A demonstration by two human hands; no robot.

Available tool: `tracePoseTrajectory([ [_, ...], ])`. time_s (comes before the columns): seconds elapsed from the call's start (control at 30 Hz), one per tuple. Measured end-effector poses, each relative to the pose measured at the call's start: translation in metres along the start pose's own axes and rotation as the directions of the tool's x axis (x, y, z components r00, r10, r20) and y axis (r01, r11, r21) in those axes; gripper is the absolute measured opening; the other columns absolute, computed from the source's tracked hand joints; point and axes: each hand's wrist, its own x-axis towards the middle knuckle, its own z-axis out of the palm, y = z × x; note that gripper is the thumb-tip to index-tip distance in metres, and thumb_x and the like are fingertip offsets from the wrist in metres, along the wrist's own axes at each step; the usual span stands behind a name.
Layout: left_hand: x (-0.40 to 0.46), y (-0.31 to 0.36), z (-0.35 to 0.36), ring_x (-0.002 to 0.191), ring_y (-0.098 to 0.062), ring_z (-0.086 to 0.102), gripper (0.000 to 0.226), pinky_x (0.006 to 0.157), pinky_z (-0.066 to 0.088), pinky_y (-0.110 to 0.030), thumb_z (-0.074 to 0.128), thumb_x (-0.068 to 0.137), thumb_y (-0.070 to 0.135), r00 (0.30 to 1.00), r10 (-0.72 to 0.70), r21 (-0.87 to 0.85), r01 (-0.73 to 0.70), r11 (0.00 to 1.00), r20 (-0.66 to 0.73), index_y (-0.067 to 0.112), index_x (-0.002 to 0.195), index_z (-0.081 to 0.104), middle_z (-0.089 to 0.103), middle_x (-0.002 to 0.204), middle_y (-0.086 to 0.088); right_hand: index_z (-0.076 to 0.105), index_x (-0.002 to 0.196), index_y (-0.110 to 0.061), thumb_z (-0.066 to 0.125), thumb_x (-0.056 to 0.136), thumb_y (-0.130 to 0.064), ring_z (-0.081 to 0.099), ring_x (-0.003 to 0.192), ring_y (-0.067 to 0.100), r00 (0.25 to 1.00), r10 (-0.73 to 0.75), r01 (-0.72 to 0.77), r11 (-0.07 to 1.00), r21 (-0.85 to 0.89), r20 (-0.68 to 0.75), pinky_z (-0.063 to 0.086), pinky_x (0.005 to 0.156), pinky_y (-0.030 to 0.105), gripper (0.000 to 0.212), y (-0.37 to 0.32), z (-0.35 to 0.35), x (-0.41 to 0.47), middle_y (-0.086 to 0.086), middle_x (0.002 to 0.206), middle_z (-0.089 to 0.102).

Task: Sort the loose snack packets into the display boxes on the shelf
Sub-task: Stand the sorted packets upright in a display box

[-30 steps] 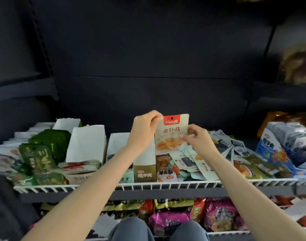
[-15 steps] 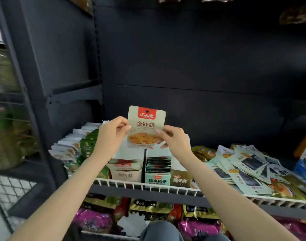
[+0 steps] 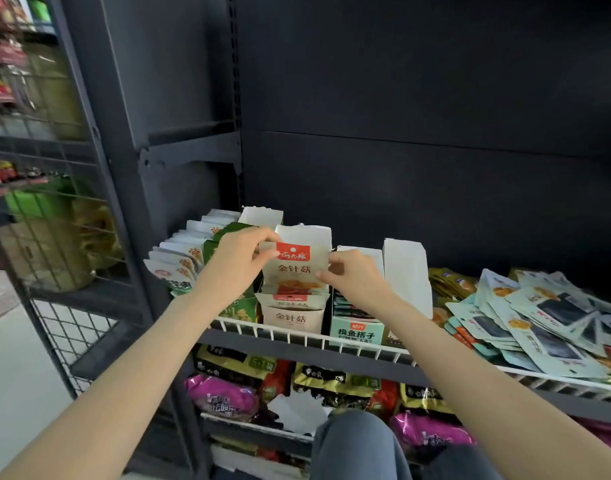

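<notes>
A cream snack packet (image 3: 294, 268) with a red label stands partly inside a cream display box (image 3: 292, 315) that holds matching packets. My left hand (image 3: 238, 263) pinches the packet's upper left corner. My right hand (image 3: 352, 277) pinches its right edge. A teal display box (image 3: 356, 332) with dark packets sits just right of it. A heap of loose pale blue packets (image 3: 539, 317) covers the shelf's right part.
Green packets (image 3: 236, 311) and white packets (image 3: 179, 258) stand in rows at the left. A white wire rail (image 3: 297, 336) fronts the shelf. Purple and yellow bags (image 3: 221, 398) fill the shelf below. A wire-mesh rack (image 3: 51, 202) stands at the left.
Both hands have lowered the cream packet from above the shelf down into the cream display box. The view has shifted left and closer.
</notes>
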Motion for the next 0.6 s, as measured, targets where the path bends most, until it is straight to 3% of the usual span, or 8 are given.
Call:
tracePoseTrajectory([
  [0.13, -0.003, 0.002, -0.005, 0.080, -0.002, 0.058, 0.018, 0.072, 0.047, -0.016, 0.054, 0.093, 0.025, 0.987, 0.046, 0.116, -0.065, 0.991, 0.154, 0.022, 0.105, 0.067, 0.065, 0.096, 0.010, 0.066, 0.080, -0.010, 0.060, 0.089, -0.025, 0.061, 0.087, 0.019, 0.999, -0.040, 0.040, 0.998, -0.044, 0.016, 0.050, 0.082, 0.041, 0.019, 0.002, -0.005, -0.002, 0.007, 0.087, 0.069],
  [0.2, -0.002, 0.006, -0.007, 0.081, -0.004, 0.060, 0.018, 0.075, 0.053, -0.027, 0.053, 0.094, 0.027, 0.977, 0.038, 0.169, -0.074, 0.983, 0.209, 0.025, 0.104, 0.067, 0.066, 0.096, 0.012, 0.067, 0.084, -0.016, 0.060, 0.089, -0.023, 0.061, 0.089, 0.018, 0.996, -0.053, 0.057, 0.997, -0.045, 0.069, 0.050, 0.084, 0.040, 0.010, 0.003, -0.007, -0.004, 0.005, 0.089, 0.068],
  [0.3, -0.003, 0.016, -0.004, 0.086, -0.005, 0.061, 0.016, 0.078, 0.053, -0.028, 0.056, 0.092, 0.031, 0.966, 0.018, 0.170, -0.064, 0.983, 0.258, 0.026, 0.100, 0.068, 0.065, 0.094, 0.014, 0.070, 0.099, -0.019, 0.058, 0.090, -0.015, 0.062, 0.096, 0.012, 0.987, -0.043, 0.042, 0.999, 0.008, 0.155, 0.048, 0.083, 0.026, 0.015, 0.005, -0.013, -0.008, 0.000, 0.098, 0.069],
  [0.4, -0.003, 0.030, 0.004, 0.081, -0.003, 0.062, 0.014, 0.073, 0.053, -0.026, 0.056, 0.090, 0.033, 0.969, 0.026, 0.123, -0.058, 0.991, 0.245, 0.028, 0.094, 0.068, 0.066, 0.086, 0.015, 0.069, 0.098, -0.023, 0.056, 0.091, -0.012, 0.064, 0.093, 0.002, 0.982, -0.046, 0.022, 0.991, 0.134, 0.181, 0.045, 0.074, 0.014, 0.019, 0.008, -0.030, -0.017, -0.008, 0.094, 0.071],
  [0.5, 0.000, 0.052, 0.022, 0.079, -0.003, 0.062, 0.015, 0.074, 0.054, -0.031, 0.053, 0.091, 0.033, 0.975, 0.050, 0.067, -0.066, 0.996, 0.219, 0.027, 0.096, 0.066, 0.064, 0.083, 0.017, 0.067, 0.098, -0.023, 0.054, 0.092, -0.010, 0.063, 0.088, -0.003, 0.996, -0.006, -0.012, 0.982, 0.189, 0.092, 0.045, 0.068, 0.008, 0.020, 0.024, -0.056, -0.031, -0.009, 0.092, 0.070],
  [0.6, 0.006, 0.085, 0.048, 0.083, -0.007, 0.062, 0.016, 0.079, 0.054, -0.034, 0.051, 0.093, 0.029, 0.974, 0.101, -0.028, -0.097, 0.995, 0.204, 0.025, 0.102, 0.064, 0.065, 0.089, 0.012, 0.067, 0.097, -0.023, 0.052, 0.093, -0.009, 0.063, 0.086, 0.001, 0.991, 0.101, -0.086, 0.981, 0.172, -0.084, 0.045, 0.067, 0.012, 0.021, 0.053, -0.081, -0.048, -0.008, 0.091, 0.070],
])
